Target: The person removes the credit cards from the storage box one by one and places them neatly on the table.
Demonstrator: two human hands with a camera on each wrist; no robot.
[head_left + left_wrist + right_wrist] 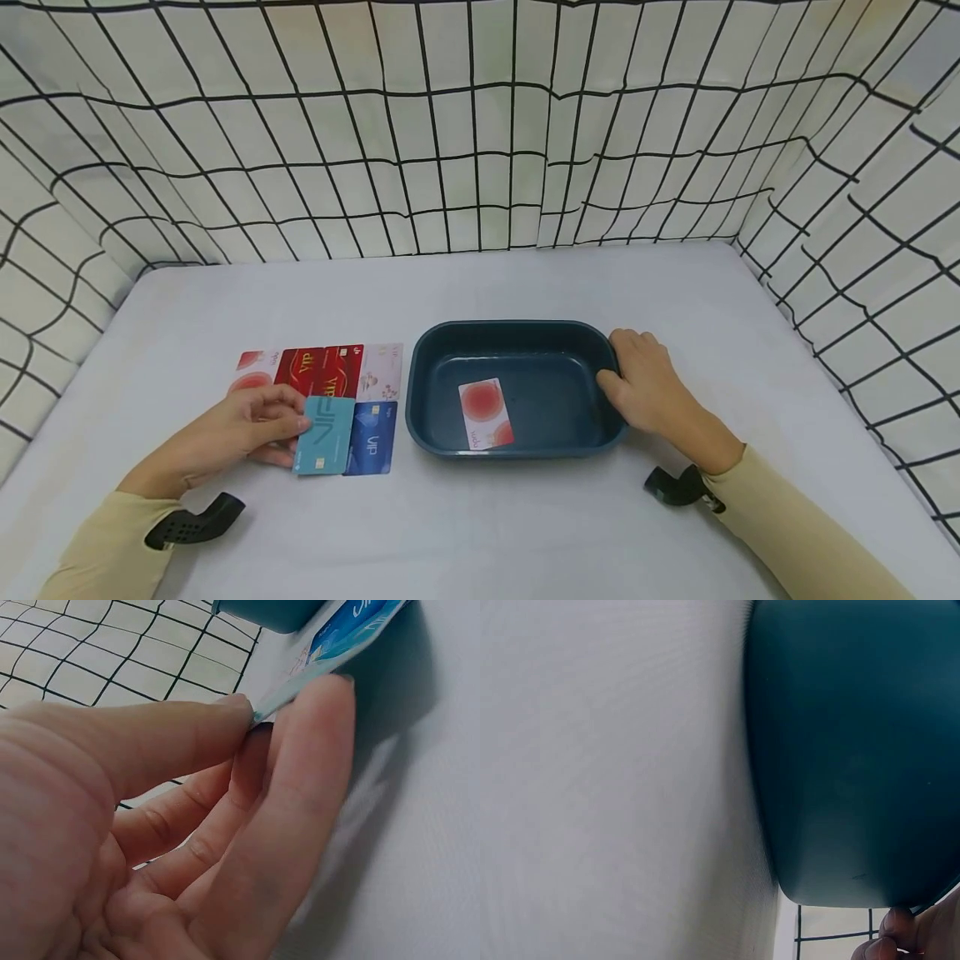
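My left hand (243,427) pinches the edge of a teal VIP card (330,429) between thumb and fingers. In the left wrist view this card slants above the white cloth, with a shadow under it. Beside it lies a blue VIP card (373,437). Behind them, in a row, are a white card with red circles (252,381), partly covered by the hand, red VIP cards (300,367) and a pale pink floral card (384,373). My right hand (648,383) grips the right rim of a dark teal tray (562,400). Inside the tray lies a white card with a red circle (486,414).
A white cloth (480,533) covers the table. Black wire grid panels (480,158) with white backing stand along the back and both sides. Black wrist cameras (195,521) are strapped over the beige sleeves (802,521).
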